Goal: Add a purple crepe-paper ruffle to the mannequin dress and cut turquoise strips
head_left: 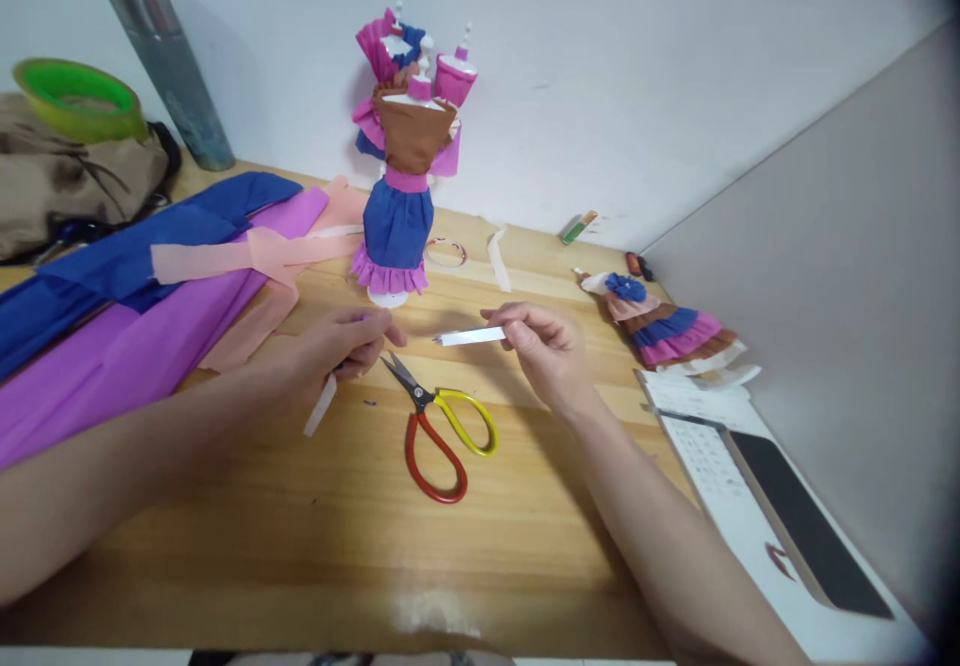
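Note:
My left hand (341, 346) rests on the wooden table (315, 536), fingers closed on a small purple scrap and a white paper strip (321, 405) that slants down to the table. My right hand (544, 346) pinches another white strip (472, 336) and holds it level above the table, pointing left. Red and yellow scissors (439, 426) lie shut between my hands. Behind them stand small mannequins (405, 166) dressed in blue, brown and pink crepe paper.
Blue, purple and peach crepe paper sheets (142, 296) cover the left of the table. A paper dress (667, 331) lies at the right, near a white box with a dark tablet (795, 516). A tape ring (445, 252) and a bag (67, 186) sit at the back.

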